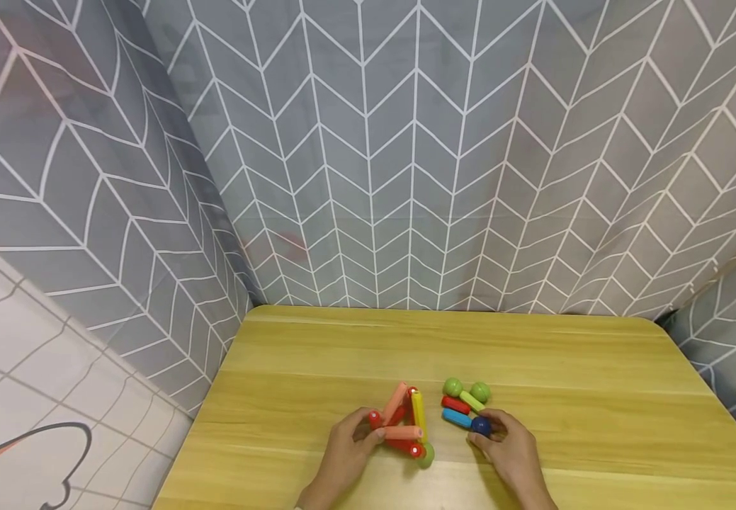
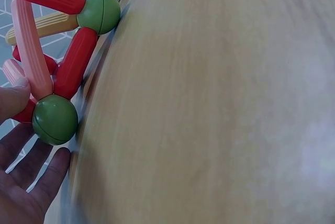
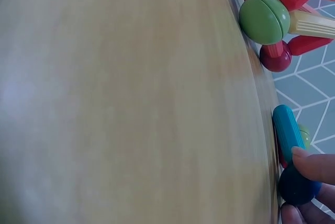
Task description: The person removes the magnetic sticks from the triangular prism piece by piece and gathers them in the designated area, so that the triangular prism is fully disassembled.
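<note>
On the table, a frame of magnetic building sticks and balls [image 1: 402, 433] joins red, salmon and yellow sticks, with green balls at corners. My left hand [image 1: 342, 453] holds its left side, thumb on a salmon stick [image 2: 31, 46]; the lower fingers spread below a green ball [image 2: 55, 119] in the left wrist view. To the right, my right hand [image 1: 514, 450] pinches a dark blue ball [image 1: 482, 426] between thumb and fingers. A blue stick [image 1: 456, 418] meets that ball end-on. A dark red ball [image 3: 275, 59] shows at the frame's base in the right wrist view.
Just beyond the blue stick lie a red stick [image 1: 455, 404], a light green stick [image 1: 472, 401] and two green balls, one at left [image 1: 453, 387] and another green ball [image 1: 480, 392] at right. Behind the wooden table [image 1: 565, 368] hangs a grey patterned curtain [image 1: 393, 177].
</note>
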{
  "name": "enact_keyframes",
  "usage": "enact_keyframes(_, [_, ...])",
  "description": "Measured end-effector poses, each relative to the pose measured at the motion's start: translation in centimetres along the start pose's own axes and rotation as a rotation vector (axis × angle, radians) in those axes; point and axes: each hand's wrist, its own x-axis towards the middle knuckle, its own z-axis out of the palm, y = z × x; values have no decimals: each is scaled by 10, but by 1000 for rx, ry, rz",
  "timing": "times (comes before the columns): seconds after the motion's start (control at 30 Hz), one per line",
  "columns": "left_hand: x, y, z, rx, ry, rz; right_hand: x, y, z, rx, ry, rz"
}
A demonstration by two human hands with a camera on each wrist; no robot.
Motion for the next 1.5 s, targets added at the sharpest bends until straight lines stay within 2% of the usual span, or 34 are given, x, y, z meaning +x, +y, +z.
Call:
enact_keyframes(0.5, [-2, 0, -1, 55, 27, -14, -3, -3, -1, 14, 10, -33])
enact_keyframes(0.7, [-4, -1, 0, 55, 29, -1, -5, -10, -2, -40, 19, -81])
enact_keyframes(0.77, [-4, -1, 0, 56, 31, 0, -7, -14, -3, -47, 32, -89])
enact_keyframes(1.03, [-4, -3, 3, 83, 59, 2, -20, -47, 0, 59, 63, -176])
enact_keyframes(1.3, [-7, 0, 9, 52, 82, -29, -31, -72, 11, 132, 12, -257])
enact_keyframes(1.5, [-9, 3, 12, 74, 108, -26, -33, -78, 24, 104, -51, -326])
